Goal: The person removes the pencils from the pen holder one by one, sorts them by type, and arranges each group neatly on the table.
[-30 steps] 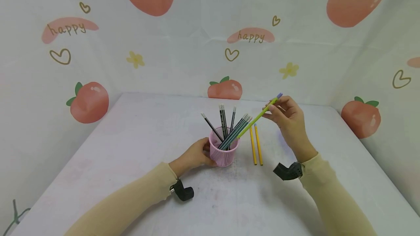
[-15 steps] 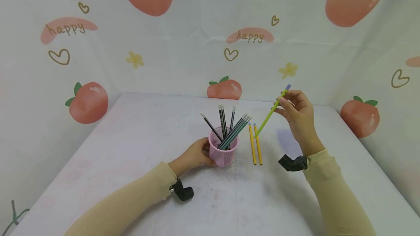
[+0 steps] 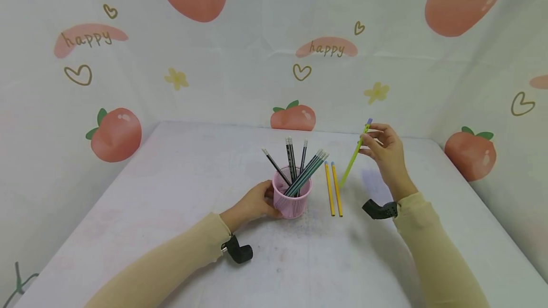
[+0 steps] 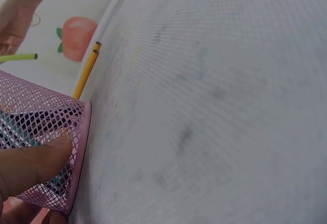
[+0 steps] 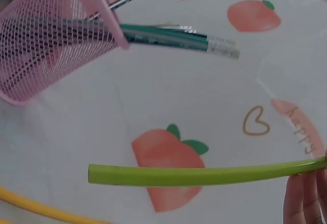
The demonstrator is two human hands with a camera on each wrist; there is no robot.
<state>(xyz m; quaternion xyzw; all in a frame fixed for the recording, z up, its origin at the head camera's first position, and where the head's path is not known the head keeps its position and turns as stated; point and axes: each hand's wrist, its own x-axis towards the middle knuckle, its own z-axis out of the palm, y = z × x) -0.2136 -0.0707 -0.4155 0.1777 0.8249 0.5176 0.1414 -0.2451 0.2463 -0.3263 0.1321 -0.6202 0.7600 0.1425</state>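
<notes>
A pink mesh cup (image 3: 292, 198) stands mid-table with several dark pencils (image 3: 299, 168) sticking out of it. My left hand (image 3: 256, 202) grips the cup's left side; a finger presses on the mesh (image 4: 36, 132) in the left wrist view. My right hand (image 3: 384, 149) pinches the upper end of a green pencil (image 3: 353, 157) with a purple eraser, held steeply with its lower end just above the table. The green pencil (image 5: 204, 175) crosses the right wrist view, with the cup (image 5: 51, 40) at upper left. Two yellow pencils (image 3: 333, 187) lie side by side between the cup and the green pencil.
The white table (image 3: 171, 232) is enclosed by a backdrop printed with peaches (image 3: 115, 133), hearts and "happy". Black wrist camera mounts (image 3: 237, 250) sit at both sleeves.
My right hand drew the green pencil out of the cup, carried it right, then tipped it steeper and lowered its end beside the yellow pencils. The left hand stayed on the cup.
</notes>
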